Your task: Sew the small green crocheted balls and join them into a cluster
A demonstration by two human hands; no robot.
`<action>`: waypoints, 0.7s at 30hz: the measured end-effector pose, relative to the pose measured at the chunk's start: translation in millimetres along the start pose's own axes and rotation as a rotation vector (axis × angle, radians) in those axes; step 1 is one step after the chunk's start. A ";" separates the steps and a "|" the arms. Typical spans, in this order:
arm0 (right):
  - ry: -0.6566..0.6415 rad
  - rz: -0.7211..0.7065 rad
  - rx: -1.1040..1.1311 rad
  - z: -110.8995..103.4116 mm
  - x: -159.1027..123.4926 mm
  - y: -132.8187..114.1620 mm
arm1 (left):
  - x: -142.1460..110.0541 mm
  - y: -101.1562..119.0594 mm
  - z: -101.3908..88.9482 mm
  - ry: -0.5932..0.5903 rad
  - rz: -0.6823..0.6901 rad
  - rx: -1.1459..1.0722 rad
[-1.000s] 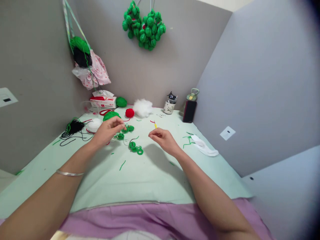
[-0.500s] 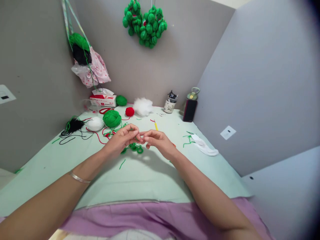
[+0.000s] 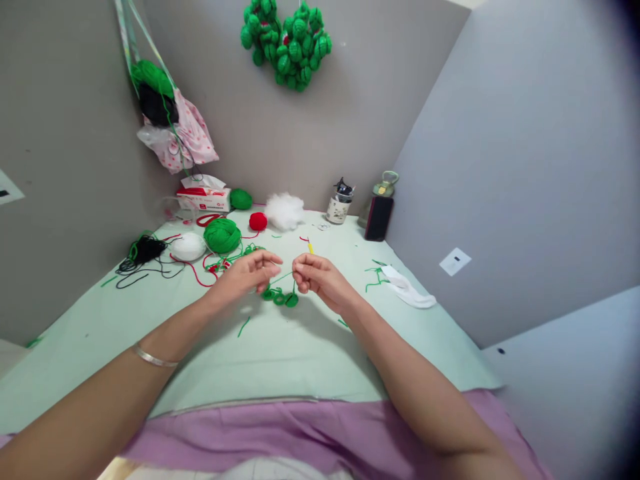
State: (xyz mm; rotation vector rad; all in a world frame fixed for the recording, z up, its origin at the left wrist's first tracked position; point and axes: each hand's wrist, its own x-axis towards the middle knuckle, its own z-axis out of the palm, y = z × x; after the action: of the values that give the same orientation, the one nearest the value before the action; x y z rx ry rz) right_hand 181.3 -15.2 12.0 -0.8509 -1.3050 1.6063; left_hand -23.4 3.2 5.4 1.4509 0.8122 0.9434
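Observation:
My right hand (image 3: 323, 280) pinches a thin green yarn strand (image 3: 284, 276) between thumb and fingertips. One length of it slants down-left toward my left hand (image 3: 253, 270); another drops to a small round green crocheted piece (image 3: 291, 300). My left hand is apart from the right, its thumb and index finger stretched out with a gap between them. Its lower fingers are curled and partly hidden, and the slanting strand passes close to them. Several small green crocheted rings (image 3: 279, 298) rest on the table just under both hands.
Behind my left hand lie green yarn (image 3: 223, 236), white yarn (image 3: 187, 247), black yarn (image 3: 149, 249) and a red ball (image 3: 258, 221). White stuffing (image 3: 285, 211), a jar (image 3: 339, 208) and a phone (image 3: 379, 218) stand farther back. White cloth (image 3: 407, 288) lies right; a yellow-handled tool (image 3: 311, 247) lies beyond my right hand.
My hands, which met at the fingertips, have come apart. A green strand now shows between them, and a round green piece hangs or rests below my right hand. The view has shifted slightly.

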 end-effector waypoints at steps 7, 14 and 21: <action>0.106 -0.092 -0.058 -4.9 1.8 -3.0 | -6.4 -1.0 11.5 -0.327 -0.048 0.150; 0.052 -0.059 -0.045 -3.4 1.0 -2.2 | -2.3 -3.9 12.3 0.098 0.068 0.089; 0.074 -0.108 -0.064 -2.2 0.4 -2.6 | -4.7 -5.2 18.7 -0.267 -0.074 0.036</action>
State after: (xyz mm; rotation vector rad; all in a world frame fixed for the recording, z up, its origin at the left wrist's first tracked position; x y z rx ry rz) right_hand 183.7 -13.8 14.1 -0.8565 -1.3331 1.4423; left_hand -8.4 -8.6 -0.5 1.5279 0.6825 0.6645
